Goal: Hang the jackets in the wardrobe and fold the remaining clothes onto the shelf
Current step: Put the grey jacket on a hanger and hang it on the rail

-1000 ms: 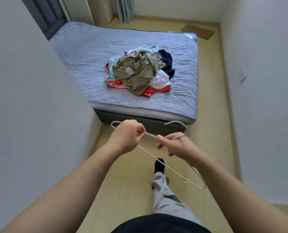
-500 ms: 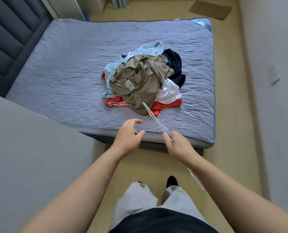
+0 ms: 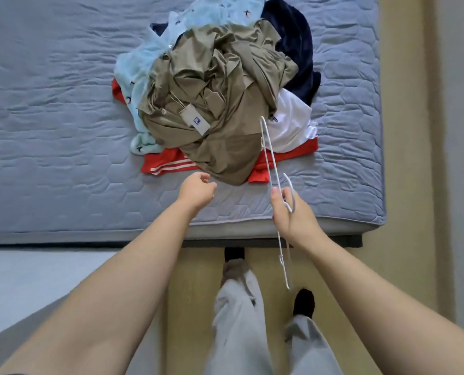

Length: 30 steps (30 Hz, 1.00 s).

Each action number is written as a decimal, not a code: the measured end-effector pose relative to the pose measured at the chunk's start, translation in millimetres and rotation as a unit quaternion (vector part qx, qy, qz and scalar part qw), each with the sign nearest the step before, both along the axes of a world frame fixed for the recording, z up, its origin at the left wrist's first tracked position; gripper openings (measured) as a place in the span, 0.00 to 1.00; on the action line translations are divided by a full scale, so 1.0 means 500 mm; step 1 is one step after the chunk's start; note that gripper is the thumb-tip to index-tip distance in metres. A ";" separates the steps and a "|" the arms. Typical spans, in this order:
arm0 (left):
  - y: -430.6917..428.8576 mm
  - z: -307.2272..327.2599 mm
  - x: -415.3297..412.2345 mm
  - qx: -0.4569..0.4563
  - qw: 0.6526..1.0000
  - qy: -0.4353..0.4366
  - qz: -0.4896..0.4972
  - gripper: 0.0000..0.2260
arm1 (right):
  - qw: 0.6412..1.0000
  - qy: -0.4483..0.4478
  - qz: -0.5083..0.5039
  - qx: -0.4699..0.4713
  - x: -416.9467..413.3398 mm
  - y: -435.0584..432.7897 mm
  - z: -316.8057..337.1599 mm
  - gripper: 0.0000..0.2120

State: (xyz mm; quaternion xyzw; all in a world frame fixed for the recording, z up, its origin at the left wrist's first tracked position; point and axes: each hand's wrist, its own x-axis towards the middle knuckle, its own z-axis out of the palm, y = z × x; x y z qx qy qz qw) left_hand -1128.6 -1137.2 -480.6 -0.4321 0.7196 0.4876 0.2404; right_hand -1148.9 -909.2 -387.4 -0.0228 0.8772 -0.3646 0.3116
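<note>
A pile of clothes lies on the bed. On top is an olive-khaki jacket (image 3: 220, 98) with a paper tag. Under it show a light blue garment (image 3: 141, 71), a dark navy one (image 3: 296, 47), a white one (image 3: 290, 125) and a red one with white stripes (image 3: 168, 163). My right hand (image 3: 293, 212) grips a white wire hanger (image 3: 270, 155) near its hook; the hanger stands on edge and reaches over the pile's near right side. My left hand (image 3: 198, 189) hovers empty just short of the jacket's near hem, fingers loosely curled.
The grey-blue quilted mattress (image 3: 63, 117) fills the upper view, its near edge right in front of my legs. Pale wood floor (image 3: 404, 158) runs along the bed's right side. A grey surface (image 3: 22, 280) stands at my lower left.
I have walked up to the bed. My left hand let go of the hanger and moved toward the pile. My right hand kept the hanger and turned it on edge.
</note>
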 end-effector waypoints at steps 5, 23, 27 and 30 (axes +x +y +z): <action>-0.034 -0.170 -0.113 0.075 0.992 -0.055 0.083 0.15 | 0.999 -0.022 -0.017 0.017 -0.054 -0.061 -0.115 0.17; 0.029 -0.305 -0.197 0.304 0.833 0.020 0.461 0.08 | 0.998 -0.041 -0.047 0.027 -0.129 -0.039 -0.192 0.21; 0.061 -0.145 -0.169 0.228 0.885 0.130 0.385 0.12 | 0.999 -0.034 -0.037 0.012 -0.141 -0.025 -0.109 0.22; 0.089 -0.006 -0.146 0.186 0.910 0.152 0.337 0.11 | 0.999 -0.032 -0.022 -0.010 -0.149 -0.011 -0.031 0.19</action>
